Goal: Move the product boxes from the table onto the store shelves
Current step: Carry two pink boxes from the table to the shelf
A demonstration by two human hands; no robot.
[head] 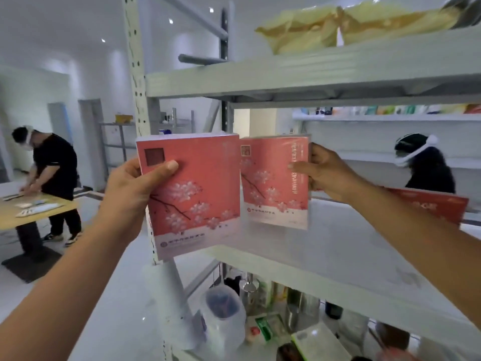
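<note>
Each hand holds an upright pink box printed with white blossoms. My left hand (135, 188) grips the nearer pink box (197, 194) by its left edge, thumb on the front, at the shelf's left front corner. My right hand (325, 173) grips the second pink box (273, 183) by its right edge; its lower edge stands on or just above the white middle shelf (338, 251). The two boxes sit side by side, almost touching. A red box (429, 207) lies flat on the same shelf behind my right forearm.
The upper shelf (312, 71) carries yellowish plastic bags (325, 27). The lower shelf holds a clear plastic jar (223, 316) and several containers. A perforated upright post (135, 74) stands at the left. A person works at a wooden table (15, 212) far left; another person (426, 165) stands behind the shelf.
</note>
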